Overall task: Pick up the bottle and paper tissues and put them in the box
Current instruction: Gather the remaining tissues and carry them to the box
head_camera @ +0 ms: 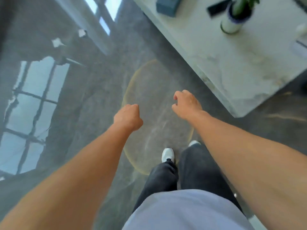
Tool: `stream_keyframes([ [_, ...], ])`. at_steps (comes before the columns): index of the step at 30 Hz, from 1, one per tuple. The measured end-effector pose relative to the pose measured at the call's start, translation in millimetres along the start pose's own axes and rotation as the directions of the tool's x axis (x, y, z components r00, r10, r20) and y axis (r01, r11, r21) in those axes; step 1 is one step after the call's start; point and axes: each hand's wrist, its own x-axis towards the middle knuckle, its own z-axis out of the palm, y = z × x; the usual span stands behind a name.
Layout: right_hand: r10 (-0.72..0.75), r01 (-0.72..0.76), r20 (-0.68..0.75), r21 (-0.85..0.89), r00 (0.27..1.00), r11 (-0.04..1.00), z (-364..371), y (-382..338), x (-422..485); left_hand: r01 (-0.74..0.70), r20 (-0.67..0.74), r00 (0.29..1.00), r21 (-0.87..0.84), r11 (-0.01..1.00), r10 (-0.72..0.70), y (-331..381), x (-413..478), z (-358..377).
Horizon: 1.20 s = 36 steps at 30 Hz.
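Neither hand holds anything: the left hand [128,117] is curled into a loose fist, the right hand [186,103] hangs half-curled, both over the glossy floor [93,83]. A teal pack, likely the paper tissues [167,4], lies far off on the marble table [232,63]; no bottle or box can be made out. Motion blur suggests walking, so a hurried reach could knock the potted plant [237,15].

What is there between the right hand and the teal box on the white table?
In the head view, between the right hand and the teal box lie only glossy grey floor and bare white table.
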Motion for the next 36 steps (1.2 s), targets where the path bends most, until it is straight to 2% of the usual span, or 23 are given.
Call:
stream_keyframes([
  [3,-0.101,0.102,0.012,-0.083,0.995,0.991,-40,-61,24,0.083,-0.018,0.996,-0.126,0.989,-0.086,-31,1,-39],
  [8,-0.224,0.221,0.022,-0.291,0.974,0.931,-111,-135,85,0.084,-0.068,0.993,-0.187,0.979,-0.099,-50,49,-128],
  [13,-0.318,0.305,0.006,-0.302,0.948,0.903,-187,-223,173,0.097,-0.157,0.978,-0.243,0.965,-0.138,-67,111,-242],
  [17,-0.347,0.338,0.035,-0.337,0.937,0.879,-222,-288,240,0.151,-0.169,0.961,-0.351,0.924,-0.221,-98,152,-302],
  [24,-0.46,0.482,0.156,-0.395,0.874,0.782,-225,-411,347,0.287,-0.09,0.929,-0.431,0.855,-0.358,-186,229,-352],
  [30,-0.458,0.509,0.224,-0.432,0.86,0.745,-205,-533,461,0.373,-0.007,0.907,-0.453,0.81,-0.422,-299,331,-402],
  [36,-0.415,0.52,0.323,-0.408,0.851,0.75,-186,-661,571,0.388,0.027,0.904,-0.478,0.788,-0.428,-407,440,-478],
])
